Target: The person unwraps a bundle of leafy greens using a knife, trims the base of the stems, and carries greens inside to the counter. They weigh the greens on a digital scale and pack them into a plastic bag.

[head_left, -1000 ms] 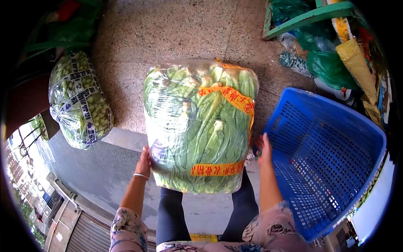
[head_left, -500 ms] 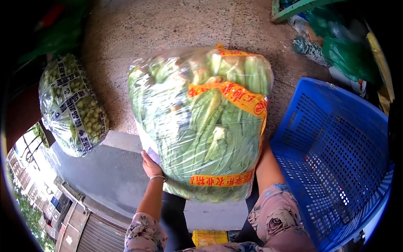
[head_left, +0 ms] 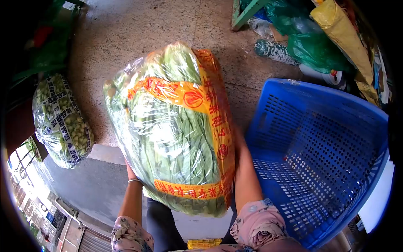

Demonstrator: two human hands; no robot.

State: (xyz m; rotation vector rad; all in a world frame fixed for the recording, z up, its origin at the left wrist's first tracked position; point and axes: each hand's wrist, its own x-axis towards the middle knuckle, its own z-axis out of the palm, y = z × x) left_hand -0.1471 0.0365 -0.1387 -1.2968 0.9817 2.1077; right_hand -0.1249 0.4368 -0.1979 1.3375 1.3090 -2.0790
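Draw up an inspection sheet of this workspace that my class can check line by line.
Surface: speckled floor beyond the bag; smoother grey ground at lower left.
Job's things: clear-wrapped bag of leafy greens, orange printed bands around it, leaning to picture left.
Clutter: green plastic bags and a yellow sack, upper right.
Grippers: left hand and right hand at opposite sides of the bag; fingers mostly hidden.
Cables: nothing seen for certain.
Surroundings: blue crate at right; second wrapped bag at left.

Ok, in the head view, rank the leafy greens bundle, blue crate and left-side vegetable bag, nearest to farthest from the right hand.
1. Leafy greens bundle, beside the right hand.
2. Blue crate, to the right.
3. Vegetable bag, far left.
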